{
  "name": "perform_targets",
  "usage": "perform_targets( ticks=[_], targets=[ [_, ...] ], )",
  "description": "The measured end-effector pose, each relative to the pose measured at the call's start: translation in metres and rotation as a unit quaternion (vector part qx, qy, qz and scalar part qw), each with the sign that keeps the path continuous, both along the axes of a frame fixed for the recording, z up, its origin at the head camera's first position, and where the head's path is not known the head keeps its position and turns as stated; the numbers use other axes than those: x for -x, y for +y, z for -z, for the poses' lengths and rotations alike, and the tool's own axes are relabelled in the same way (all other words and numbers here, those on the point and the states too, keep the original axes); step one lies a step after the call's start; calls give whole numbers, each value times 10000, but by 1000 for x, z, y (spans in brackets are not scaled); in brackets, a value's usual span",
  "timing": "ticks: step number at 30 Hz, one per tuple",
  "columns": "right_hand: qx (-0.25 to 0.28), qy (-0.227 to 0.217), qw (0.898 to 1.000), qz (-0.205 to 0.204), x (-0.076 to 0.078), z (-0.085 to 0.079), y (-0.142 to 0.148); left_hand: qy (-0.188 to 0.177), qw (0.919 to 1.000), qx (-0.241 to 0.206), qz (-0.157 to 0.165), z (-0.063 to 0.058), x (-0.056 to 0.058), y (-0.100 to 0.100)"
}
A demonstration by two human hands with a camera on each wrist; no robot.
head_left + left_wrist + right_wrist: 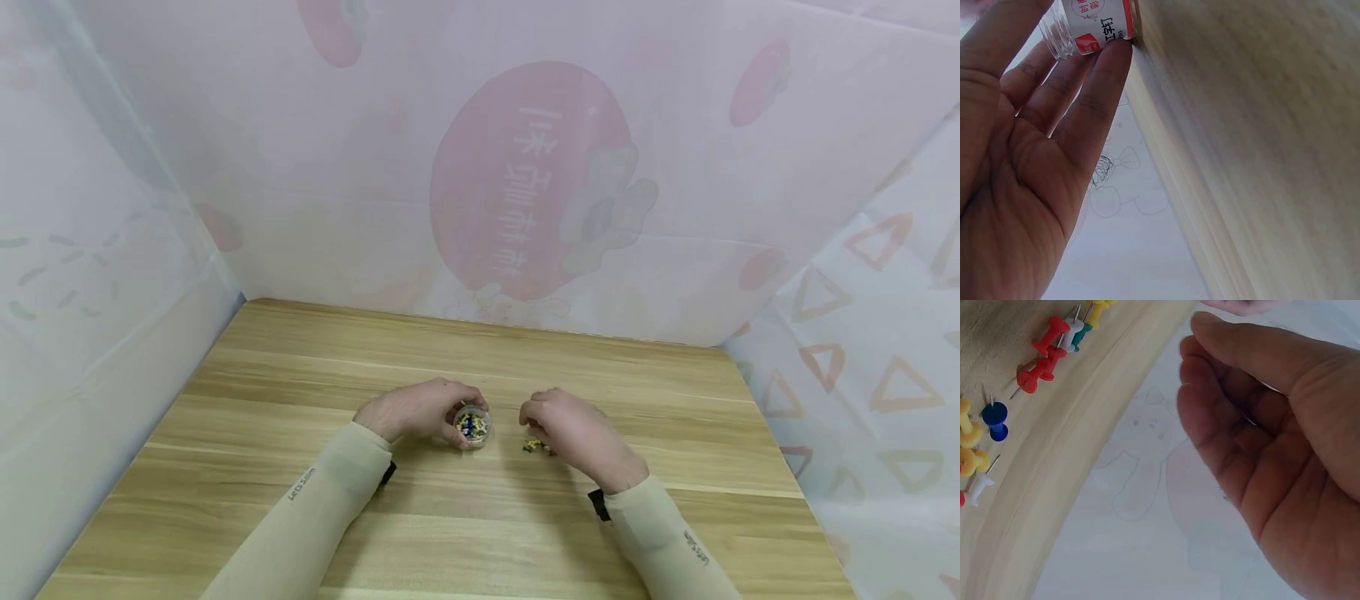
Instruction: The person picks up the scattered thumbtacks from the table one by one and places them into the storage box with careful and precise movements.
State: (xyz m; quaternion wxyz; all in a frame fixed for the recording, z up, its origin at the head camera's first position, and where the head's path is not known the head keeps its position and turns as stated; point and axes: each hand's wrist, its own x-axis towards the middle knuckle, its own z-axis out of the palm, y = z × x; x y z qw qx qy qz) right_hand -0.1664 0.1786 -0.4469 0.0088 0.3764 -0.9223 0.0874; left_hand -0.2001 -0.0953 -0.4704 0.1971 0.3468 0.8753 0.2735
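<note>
Thumb and fingers of the left hand (420, 410) curve round a clear, see-through round jar (1062, 36), parted by just its width. The jar stands upright on the pale brown wood-grain table (450, 550), long axis vertical, open mouth upward, well in from the far edge; a white label (1099, 22) with red and black print wraps its side, and many-coloured pins show inside. Right of it, the right hand (570, 429) is back upward, fingers bent toward the thumb, tips close together; whether they pinch anything cannot be told. Just beside it lie loose plastic push pins (533, 446); the needles of a red push pin (1027, 381) and a white push pin (980, 486) point opposite ways, roughly along the table's far edge. Both forearms, in cream sleeves (300, 517), slant inward from the near side.
</note>
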Motion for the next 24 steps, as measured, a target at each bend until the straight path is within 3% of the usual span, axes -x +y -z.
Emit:
perform_targets(
  ticks=[8,24],
  targets=[
    [-676,-267,9969,291,-10,0,-8,59,10000,-8,30,-1,-1,-1],
    [-887,-172,9948,461,-15,11,-13,2,10000,-27,19,-2,-2,-1]
  ],
)
